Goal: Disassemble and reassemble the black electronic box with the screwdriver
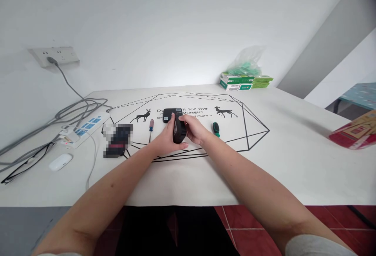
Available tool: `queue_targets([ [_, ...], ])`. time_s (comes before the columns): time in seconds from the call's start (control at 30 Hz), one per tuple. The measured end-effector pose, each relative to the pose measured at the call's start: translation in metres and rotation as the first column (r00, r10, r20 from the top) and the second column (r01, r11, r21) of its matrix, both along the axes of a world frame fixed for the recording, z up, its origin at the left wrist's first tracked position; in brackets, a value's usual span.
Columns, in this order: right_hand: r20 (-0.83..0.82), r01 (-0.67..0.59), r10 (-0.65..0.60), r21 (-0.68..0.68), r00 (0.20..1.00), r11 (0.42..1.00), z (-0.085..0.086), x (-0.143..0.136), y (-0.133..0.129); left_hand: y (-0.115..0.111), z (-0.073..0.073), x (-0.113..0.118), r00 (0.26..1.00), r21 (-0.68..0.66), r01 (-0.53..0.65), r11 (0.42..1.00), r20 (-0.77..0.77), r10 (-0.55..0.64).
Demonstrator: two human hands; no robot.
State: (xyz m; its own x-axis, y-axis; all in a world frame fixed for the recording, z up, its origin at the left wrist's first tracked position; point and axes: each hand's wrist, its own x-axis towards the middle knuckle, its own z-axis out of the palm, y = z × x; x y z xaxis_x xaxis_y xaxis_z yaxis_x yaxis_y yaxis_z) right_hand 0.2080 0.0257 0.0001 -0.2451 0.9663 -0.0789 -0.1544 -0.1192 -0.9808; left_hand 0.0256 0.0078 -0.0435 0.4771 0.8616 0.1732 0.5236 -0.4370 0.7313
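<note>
Device (179,130), black and boxy, is clamped between the left hand (166,139) and right hand (195,130) over a smooth, line-printed white tabletop (188,187). Just beyond lies a flat, rounded-corner black panel (168,112); a slim, metal-shafted screwdriver (151,125) lies near the left hand.

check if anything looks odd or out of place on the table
The cables look untidy, looped in a loose tangle beside the power strip. A dark thing nearby is pixelated, so I can't judge it. No spill shows, nor clear damage to the held black box.
</note>
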Motion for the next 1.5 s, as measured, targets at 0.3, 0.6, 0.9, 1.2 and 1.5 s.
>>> queue_targets([
  [0.3,0.365,0.031,-0.040,0.030,0.930,0.999,0.005,0.029,0.018,-0.002,0.011,-0.006,0.944,0.037,-0.057,0.998,-0.324,0.066],
  [0.6,0.987,0.165,-0.156,0.150,0.027,0.975,0.016,0.098,0.034,-0.005,0.013,0.002,0.872,0.011,-0.006,1.000,-0.489,0.011],
  [0.9,0.955,0.040,-0.232,0.229,0.186,0.973,0.007,0.091,0.041,-0.008,0.014,0.002,0.861,0.043,0.000,0.999,-0.509,0.022],
  [1.2,0.316,0.166,-0.659,0.811,0.682,0.561,0.006,0.049,0.020,-0.008,0.011,0.002,0.871,0.076,-0.013,0.997,-0.490,0.048],
  [1.5,0.286,0.080,-0.642,0.875,0.711,0.477,-0.003,0.039,0.017,-0.008,0.009,0.004,0.917,0.016,0.019,1.000,-0.399,-0.011],
])
